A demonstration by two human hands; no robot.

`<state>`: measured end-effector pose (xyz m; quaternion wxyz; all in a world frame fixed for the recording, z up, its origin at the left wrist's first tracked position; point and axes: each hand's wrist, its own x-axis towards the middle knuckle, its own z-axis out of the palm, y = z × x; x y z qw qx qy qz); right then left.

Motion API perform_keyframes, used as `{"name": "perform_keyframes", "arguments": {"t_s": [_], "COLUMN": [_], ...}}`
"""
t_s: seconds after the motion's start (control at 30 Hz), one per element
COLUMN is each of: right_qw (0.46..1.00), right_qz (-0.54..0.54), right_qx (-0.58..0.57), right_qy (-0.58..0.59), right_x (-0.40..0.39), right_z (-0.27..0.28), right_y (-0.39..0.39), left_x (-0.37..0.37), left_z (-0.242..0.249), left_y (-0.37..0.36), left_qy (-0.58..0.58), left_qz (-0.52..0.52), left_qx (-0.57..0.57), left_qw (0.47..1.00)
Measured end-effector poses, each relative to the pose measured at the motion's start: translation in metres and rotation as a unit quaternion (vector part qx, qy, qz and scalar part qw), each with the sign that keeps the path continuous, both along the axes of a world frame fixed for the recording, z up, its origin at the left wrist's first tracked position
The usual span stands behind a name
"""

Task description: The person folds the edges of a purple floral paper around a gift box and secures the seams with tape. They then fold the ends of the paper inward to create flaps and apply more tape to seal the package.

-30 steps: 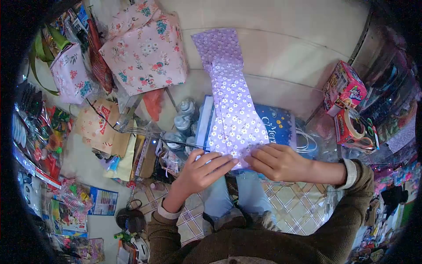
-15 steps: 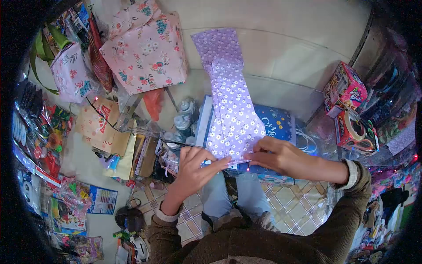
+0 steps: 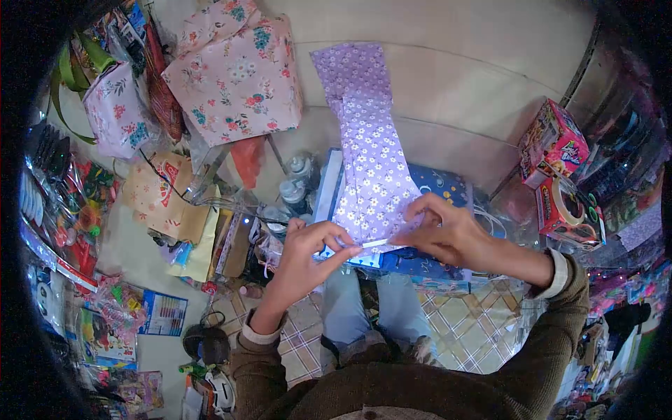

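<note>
A long strip of purple paper with white daisies (image 3: 374, 164) lies over a dark blue printed bag or box (image 3: 437, 185), its far end reaching up against the pale tiled surface. At the near edge of this paper, my left hand (image 3: 308, 255) pinches a narrow folded band whose white underside shows. My right hand (image 3: 455, 234) grips the same edge just to the right, thumb and fingers closed on it. A small gap separates the two sets of fingertips.
A pink floral wrapped package (image 3: 238, 77) and a smaller floral bag (image 3: 117, 108) are at the upper left. Clear bottles (image 3: 294, 189) stand left of the paper. On the right, tape and scissors sit on a red box (image 3: 570, 217) beneath a pink box (image 3: 556, 140).
The near edge of the paper has been lifted and turned over, so a white band now shows between my fingers. Both hands have risen slightly, and the right fingers are more bent.
</note>
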<state>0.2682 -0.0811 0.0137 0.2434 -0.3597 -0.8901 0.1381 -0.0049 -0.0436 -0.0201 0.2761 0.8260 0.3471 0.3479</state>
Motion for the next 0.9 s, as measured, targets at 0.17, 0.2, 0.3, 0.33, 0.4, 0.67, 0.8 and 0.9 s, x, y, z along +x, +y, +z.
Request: {"name": "perform_keyframes", "arguments": {"t_s": [0.17, 0.2, 0.3, 0.33, 0.4, 0.67, 0.8, 0.9], "right_qw": [0.961, 0.939, 0.942, 0.947, 0.956, 0.985, 0.985, 0.986], "right_qz": [0.002, 0.011, 0.022, 0.024, 0.029, 0.018, 0.006, 0.001], "right_qx": [0.252, 0.315, 0.294, 0.277, 0.242, 0.142, 0.137, 0.123], "right_qy": [-0.112, -0.138, -0.162, -0.162, -0.163, -0.098, -0.102, -0.115], "right_x": [-0.011, -0.012, -0.010, -0.010, -0.008, -0.001, -0.002, -0.003], "right_z": [-0.010, -0.010, -0.014, -0.014, -0.012, -0.017, -0.019, -0.018], "right_y": [-0.010, -0.010, -0.010, -0.009, -0.004, 0.003, 0.002, 0.000], "left_x": [0.006, 0.008, 0.010, 0.012, 0.016, 0.009, 0.009, 0.011], "left_z": [-0.001, -0.001, 0.008, 0.007, 0.006, -0.005, -0.012, -0.013], "left_y": [0.006, 0.007, 0.009, 0.008, 0.006, 0.010, 0.010, 0.006], "left_qy": [-0.021, -0.036, -0.007, -0.022, -0.053, 0.015, 0.008, 0.026], "left_qz": [-0.034, -0.037, -0.040, -0.014, 0.040, 0.104, 0.112, 0.128], "left_qx": [-0.016, -0.063, -0.065, -0.067, -0.071, 0.073, 0.102, 0.145], "left_qw": [0.999, 0.997, 0.997, 0.997, 0.995, 0.992, 0.988, 0.981]}}
